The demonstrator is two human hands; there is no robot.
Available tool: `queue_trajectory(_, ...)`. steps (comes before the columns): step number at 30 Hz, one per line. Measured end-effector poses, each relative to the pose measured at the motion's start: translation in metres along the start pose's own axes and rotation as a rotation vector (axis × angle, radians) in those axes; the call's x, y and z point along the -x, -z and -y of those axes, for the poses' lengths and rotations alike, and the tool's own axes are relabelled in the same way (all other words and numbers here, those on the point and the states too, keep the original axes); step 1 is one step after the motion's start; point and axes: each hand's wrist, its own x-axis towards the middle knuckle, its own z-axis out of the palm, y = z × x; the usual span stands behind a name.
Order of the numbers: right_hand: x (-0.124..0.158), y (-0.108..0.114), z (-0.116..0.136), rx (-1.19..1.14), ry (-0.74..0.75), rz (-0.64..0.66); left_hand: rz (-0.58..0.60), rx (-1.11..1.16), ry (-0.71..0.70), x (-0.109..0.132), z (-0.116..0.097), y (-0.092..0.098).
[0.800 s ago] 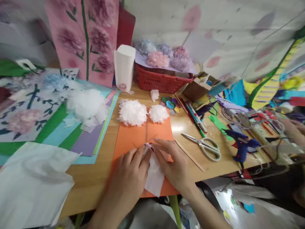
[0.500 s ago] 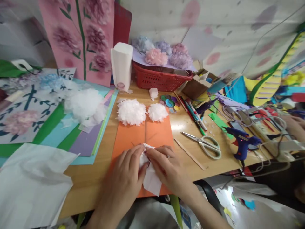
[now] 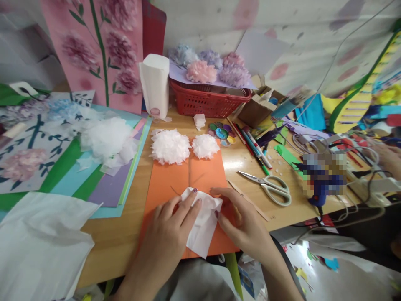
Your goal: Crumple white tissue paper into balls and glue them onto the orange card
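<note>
A creased piece of thin white tissue paper lies over the orange card in front of me. My left hand rests on the paper's left side, fingers stretched flat over it and thumb hidden. At the right edge of the paper, my right hand has its thumb and fingers apart, the thumb tip close to the sheet. Two fluffy white paper pompoms, a larger one and a smaller one, sit at the card's far end. Thin pencil lines run down the card.
Scissors and a paper strip lie right of the card. Farther right are markers and a partly blurred glue gun. A red basket stands behind. Left are coloured sheets and white paper. Another person's hand shows far right.
My hands have moved apart from a pinch together over the paper. The right hand has shifted right and opened; the tissue paper is more spread out. The view has shifted slightly.
</note>
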Motion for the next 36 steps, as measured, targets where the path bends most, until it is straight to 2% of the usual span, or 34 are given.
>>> queue_trajectory(4, -0.005, -0.006, -0.003, -0.060, -0.056, -0.082, 0.044, -0.030, -0.007, 0.003, -0.001, -0.004)
queue_trajectory(9, -0.002, -0.013, -0.010, -0.317, -0.253, -0.253, 0.060, -0.018, 0.013, 0.005, 0.000, -0.006)
queue_trajectory(11, 0.002, -0.010, -0.012, -0.366, -0.288, -0.302, 0.075, -0.006, 0.021, 0.005, 0.000, -0.005)
queue_trajectory(13, 0.004, -0.006, -0.011, -0.347, -0.274, -0.295, 0.088, -0.002, 0.022, 0.005, 0.000, -0.004)
queue_trajectory(18, -0.003, -0.001, -0.005, -0.103, -0.137, -0.090, 0.073, -0.024, 0.004, 0.006, 0.001, -0.006)
queue_trajectory(22, -0.004, -0.008, -0.003, -0.105, -0.084, -0.224, 0.103, -0.056, -0.005, 0.006, 0.000, -0.005)
queue_trajectory(27, 0.007, -0.022, 0.010, 0.051, 0.021, -0.362, 0.147, -0.055, 0.004, 0.003, -0.002, -0.001)
queue_trajectory(32, 0.014, -0.044, 0.026, 0.117, 0.044, -0.408, 0.104, 0.051, 0.030, 0.003, -0.002, -0.002)
queue_trajectory(36, 0.019, -0.058, 0.030, 0.118, 0.038, -0.383, 0.095, 0.239, 0.170, 0.004, 0.000, -0.003)
